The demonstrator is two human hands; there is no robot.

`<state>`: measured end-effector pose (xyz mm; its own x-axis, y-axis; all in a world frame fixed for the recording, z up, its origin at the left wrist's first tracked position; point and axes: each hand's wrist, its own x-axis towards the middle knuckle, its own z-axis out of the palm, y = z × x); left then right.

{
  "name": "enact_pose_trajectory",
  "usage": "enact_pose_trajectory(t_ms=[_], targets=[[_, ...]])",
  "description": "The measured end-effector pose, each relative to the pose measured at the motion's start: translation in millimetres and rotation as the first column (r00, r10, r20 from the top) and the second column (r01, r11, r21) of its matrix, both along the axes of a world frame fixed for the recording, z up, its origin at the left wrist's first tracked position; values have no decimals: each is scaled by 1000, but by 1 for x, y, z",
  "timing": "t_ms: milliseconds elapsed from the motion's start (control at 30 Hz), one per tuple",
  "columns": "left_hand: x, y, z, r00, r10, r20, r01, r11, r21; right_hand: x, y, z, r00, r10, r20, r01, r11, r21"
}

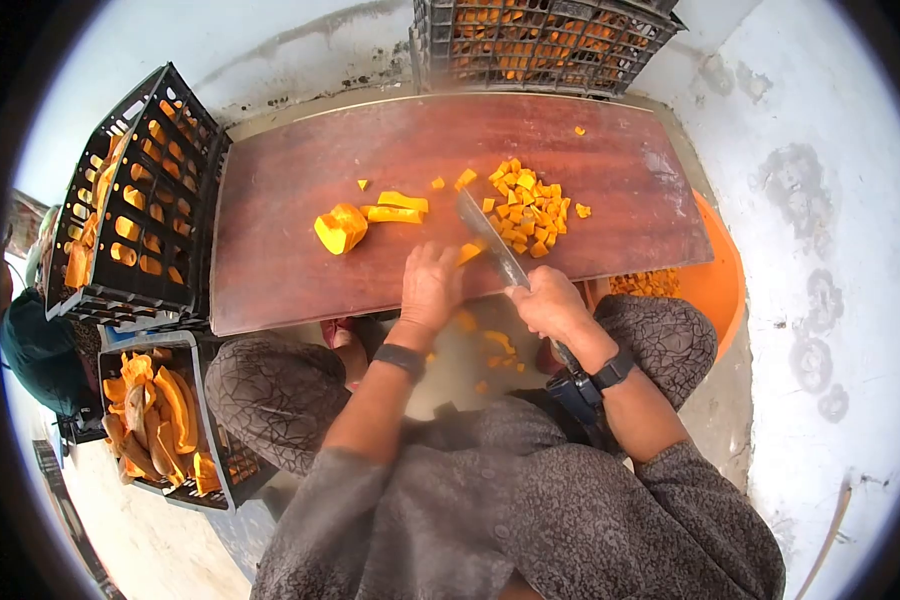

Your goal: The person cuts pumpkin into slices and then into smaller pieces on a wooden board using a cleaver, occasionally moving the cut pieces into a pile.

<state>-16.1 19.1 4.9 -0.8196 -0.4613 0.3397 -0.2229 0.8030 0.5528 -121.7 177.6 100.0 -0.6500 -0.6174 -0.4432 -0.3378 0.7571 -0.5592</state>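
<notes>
My right hand [552,303] is wrapped round the handle of a kitchen knife [492,240], its long blade slanting away to the upper left over the board. My left hand [432,285] has its fingers curled at the near part of the board, against a pumpkin piece [469,253] beside the blade; part of that piece is hidden. Right of the blade lies a heap of pumpkin cubes [530,208]. To the left rest a pumpkin chunk [341,229] and a couple of pumpkin strips [398,208].
The reddish-brown board [290,270] spans my knees. Black crates with pumpkin stand at its left [145,200] and far side [545,45]. A lower crate [232,450] holds long pieces. An orange basin [732,290] with cubes sits under the right end. Scraps [500,345] lie on the floor.
</notes>
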Motion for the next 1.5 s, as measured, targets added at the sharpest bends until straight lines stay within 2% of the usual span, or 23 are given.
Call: enact_pose_trajectory(t_ms=[400, 533, 700, 733, 833, 900, 933, 1000, 1033, 1100, 1133, 1200, 1267, 1500], targets=[[-3, -2, -3, 997, -62, -36, 62, 998, 13, 2, -2, 12, 992, 89, -92, -79, 991, 108], [-4, -2, -5, 993, -79, -90, 80, 997, 3, -1, -4, 10, 994, 81, -73, -72, 990, 118], [-7, 0, -6, 992, -77, -101, 79, 997, 20, -3, -10, 27, 982, -24, 185, 5, 995, 102], [-8, 0, -5, 990, -76, -117, 81, 996, 38, -4, -12, 28, 982, -25, 186, 5, 995, 103], [-10, 1, -7, 988, -71, -134, 79, 996, 52, -7, -22, 26, 985, -29, 168, 3, 988, 152], [-10, 1, -9, 989, -69, -134, 76, 996, 48, -11, -31, 20, 986, 77, 151, -108, 972, 207], [-10, 2, -10, 992, -62, -111, 67, 997, 41, -10, -35, 16, 986, 73, 152, -104, 973, 206], [-10, 1, -11, 995, -54, -89, 57, 998, 27, -9, -44, 7, 981, 196, -12, -187, 955, 231], [-9, 1, -10, 994, -53, -91, 57, 998, 36, -9, -42, 5, 981, 195, -13, -187, 955, 229], [-8, 0, -7, 994, -51, -100, 56, 998, 39, -11, -35, 2, 989, -8, 151, -2, 998, 67], [-7, -1, -5, 990, -82, -114, 89, 994, 63, -13, -33, -2, 989, -4, 147, -5, 998, 63], [-4, -2, 0, 986, -109, -128, 121, 989, 85, -15, -29, -6, 956, -161, 245, 166, 986, 0], [-2, -2, 6, 979, -157, -131, 169, 982, 88, -15, -24, 0, 959, -150, 240, 155, 988, -1], [-4, -1, -2, 981, -164, -105, 170, 984, 57, -8, -17, 24, 971, -144, 190, 140, 990, 32]])
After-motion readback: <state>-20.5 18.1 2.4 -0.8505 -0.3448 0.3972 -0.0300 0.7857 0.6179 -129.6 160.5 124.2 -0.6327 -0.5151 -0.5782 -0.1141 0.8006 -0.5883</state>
